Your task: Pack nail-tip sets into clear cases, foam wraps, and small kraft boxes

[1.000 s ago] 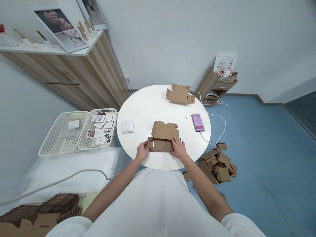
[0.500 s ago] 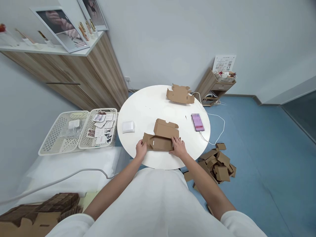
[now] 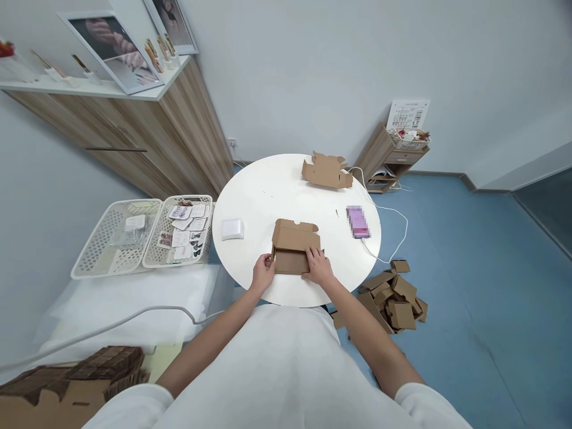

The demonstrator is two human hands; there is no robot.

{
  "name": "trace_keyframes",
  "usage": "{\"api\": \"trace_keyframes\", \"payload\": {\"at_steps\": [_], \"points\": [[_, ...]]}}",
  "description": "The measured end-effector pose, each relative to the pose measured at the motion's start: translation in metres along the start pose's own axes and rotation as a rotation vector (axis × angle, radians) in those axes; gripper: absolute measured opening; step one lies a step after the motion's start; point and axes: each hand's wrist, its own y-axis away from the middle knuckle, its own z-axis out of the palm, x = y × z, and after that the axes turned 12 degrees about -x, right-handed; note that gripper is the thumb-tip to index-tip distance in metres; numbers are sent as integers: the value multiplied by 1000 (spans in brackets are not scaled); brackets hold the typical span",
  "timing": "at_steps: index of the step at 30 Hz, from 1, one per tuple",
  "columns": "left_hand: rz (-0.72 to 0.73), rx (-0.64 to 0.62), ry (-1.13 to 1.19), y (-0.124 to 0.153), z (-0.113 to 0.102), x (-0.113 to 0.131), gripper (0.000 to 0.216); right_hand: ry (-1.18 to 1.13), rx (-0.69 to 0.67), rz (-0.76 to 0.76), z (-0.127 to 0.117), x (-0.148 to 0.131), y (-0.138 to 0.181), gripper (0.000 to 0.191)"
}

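Observation:
A small brown cardboard box (image 3: 292, 262), partly folded, lies near the front edge of the round white table (image 3: 250, 190). Its lid flap stands up at the far side. My left hand (image 3: 263, 273) grips the box's left side wall, which is folded upright. On the right end, my right hand (image 3: 319, 267) rests with its fingers bent over the wall and into the box. Farther back on the table is another unfolded cardboard box (image 3: 328, 171). A stack of clear plastic sleeves (image 3: 233, 229) sits to the left.
A purple phone (image 3: 358, 221) with a white cable lies on the table's right. Folded cardboard boxes (image 3: 400, 301) are heaped on the floor at right. White baskets (image 3: 154, 262) holding cards and packets stand left. Stacked flat cardboard (image 3: 75, 387) fills the lower left.
My left hand has moved right and folded the box's left end flap up and inward. The box has shifted slightly left; my right hand stays on its right end.

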Motion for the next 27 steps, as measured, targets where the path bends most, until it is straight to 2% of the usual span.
{"api": "trace_keyframes", "payload": {"at_steps": [5, 11, 15, 21, 27], "points": [[34, -14, -159, 7, -3, -2, 42, -55, -13, -28, 7, 2, 1, 103], [42, -49, -289, 2, -4, -4, 17, -121, -30, -41, 14, 8, -2, 117], [-12, -76, -389, -6, -5, -2, 7, -116, -60, -98, 15, 12, -4, 122], [-28, -139, -521, -11, -10, 3, 15, -109, -68, -146, 15, 13, 0, 123], [19, -181, -738, -12, -6, 5, 20, -99, -52, -158, 19, 9, 3, 123]]}}
